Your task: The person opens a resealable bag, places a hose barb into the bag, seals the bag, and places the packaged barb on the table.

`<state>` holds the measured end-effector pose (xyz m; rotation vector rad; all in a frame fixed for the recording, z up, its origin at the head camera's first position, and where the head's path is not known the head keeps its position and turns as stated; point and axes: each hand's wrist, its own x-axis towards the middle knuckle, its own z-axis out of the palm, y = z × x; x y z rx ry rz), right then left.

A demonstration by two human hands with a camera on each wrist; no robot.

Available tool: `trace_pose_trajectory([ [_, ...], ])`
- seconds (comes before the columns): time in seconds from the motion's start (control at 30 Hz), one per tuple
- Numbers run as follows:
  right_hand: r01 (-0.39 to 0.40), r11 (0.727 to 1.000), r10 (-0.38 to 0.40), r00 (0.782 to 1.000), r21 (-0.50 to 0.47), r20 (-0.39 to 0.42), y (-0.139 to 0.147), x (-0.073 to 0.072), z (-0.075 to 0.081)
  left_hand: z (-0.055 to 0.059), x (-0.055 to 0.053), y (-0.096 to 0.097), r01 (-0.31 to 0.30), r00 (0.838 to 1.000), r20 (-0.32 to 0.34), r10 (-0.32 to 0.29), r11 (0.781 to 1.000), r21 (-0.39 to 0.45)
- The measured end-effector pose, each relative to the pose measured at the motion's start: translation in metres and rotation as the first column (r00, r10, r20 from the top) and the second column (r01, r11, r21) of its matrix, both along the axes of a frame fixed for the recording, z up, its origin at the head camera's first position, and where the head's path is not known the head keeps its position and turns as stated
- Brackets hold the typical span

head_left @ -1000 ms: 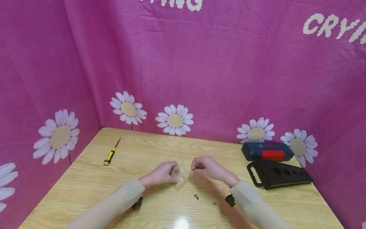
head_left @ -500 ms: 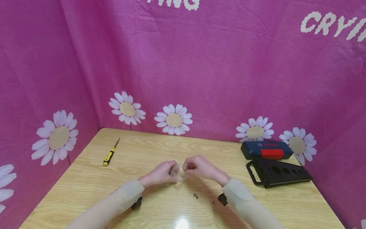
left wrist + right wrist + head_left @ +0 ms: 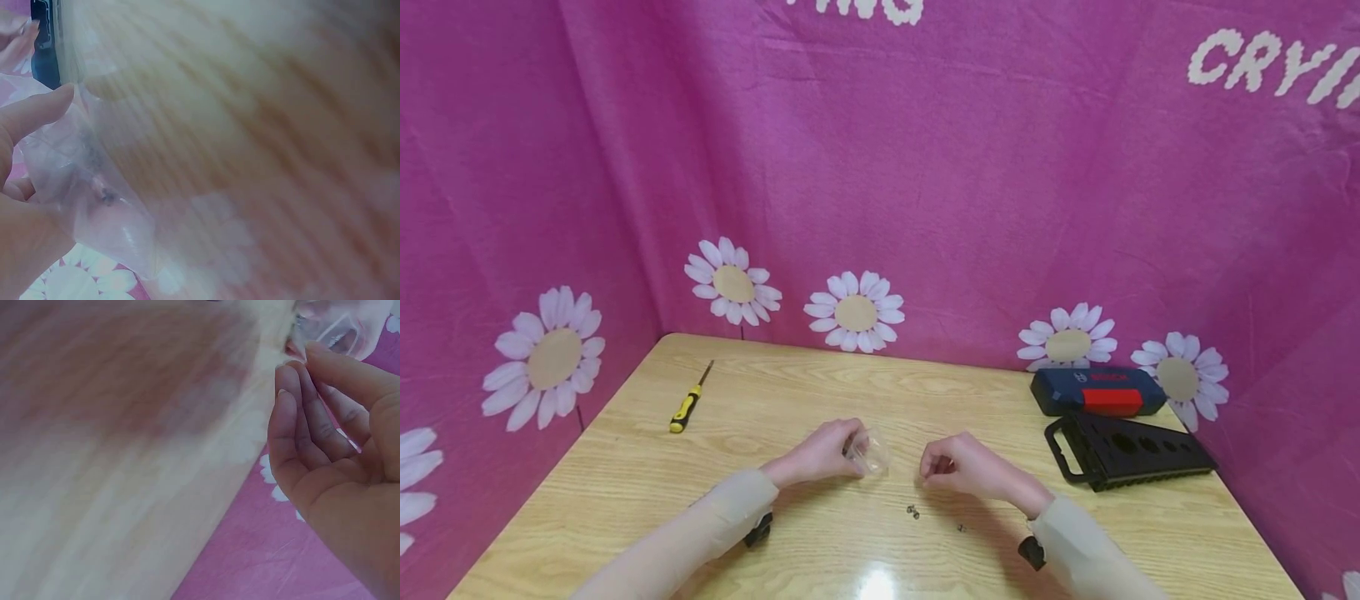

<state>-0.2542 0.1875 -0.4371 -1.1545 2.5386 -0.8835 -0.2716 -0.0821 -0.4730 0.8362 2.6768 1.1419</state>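
My left hand [image 3: 823, 452] grips a clear plastic bag [image 3: 871, 452] above the middle of the table. In the left wrist view the thumb presses on the bag's upper edge, and small dark metal pieces [image 3: 103, 195] show through the film. To the right of the bag, apart from it, is my right hand [image 3: 970, 468]. Its fingers are loosely curled, thumb tip near the index fingertip, and I see nothing between them. Small metal pieces [image 3: 913, 512] lie on the table just in front, with another small piece [image 3: 961, 527] farther right; they are too small to identify.
A yellow and black screwdriver [image 3: 686, 408] lies at the left of the wooden table [image 3: 820, 379]. At the right are a blue case [image 3: 1075, 392] with a red latch and a black holder [image 3: 1138, 454] with round holes. A pink curtain [image 3: 925, 183] surrounds the table's back and sides.
My right hand reached left to the bag's mouth, then drew back to the right and nearer to me. The left hand and the bag have stayed nearly in place.
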Motion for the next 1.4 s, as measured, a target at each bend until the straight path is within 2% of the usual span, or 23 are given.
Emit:
trace_pose_trajectory([
  [0.3, -0.003, 1.0, 0.004, 0.999, -0.014, 0.053, 0.037, 0.021, -0.01, 0.0, 0.001, 0.0, 0.005, 1.0, -0.002, -0.005, 1.0, -0.011],
  [0.57, -0.023, 0.999, 0.028, 0.995, -0.049, 0.093, 0.05, 0.033, -0.015, 0.001, 0.0, -0.001, 0.01, 1.0, -0.001, -0.01, 1.0, -0.01],
  [0.93, -0.073, 0.996, 0.072, 0.997, -0.044, -0.021, 0.047, 0.035, -0.022, 0.003, 0.002, 0.0, -0.004, 1.0, 0.0, 0.004, 1.0, -0.027],
  [1.07, -0.081, 0.996, 0.08, 0.996, -0.034, -0.04, 0.044, 0.036, -0.022, 0.003, 0.002, 0.0, -0.002, 1.0, -0.001, 0.002, 1.0, -0.025],
  [1.23, -0.07, 0.997, 0.069, 0.997, -0.025, -0.027, 0.04, 0.033, -0.019, 0.003, 0.003, 0.0, 0.003, 1.0, -0.01, -0.003, 1.0, -0.018],
  [1.4, -0.016, 0.999, 0.016, 1.0, -0.047, 0.009, 0.033, 0.025, -0.011, 0.002, 0.002, 0.0, 0.002, 1.0, -0.013, -0.003, 1.0, -0.014],
])
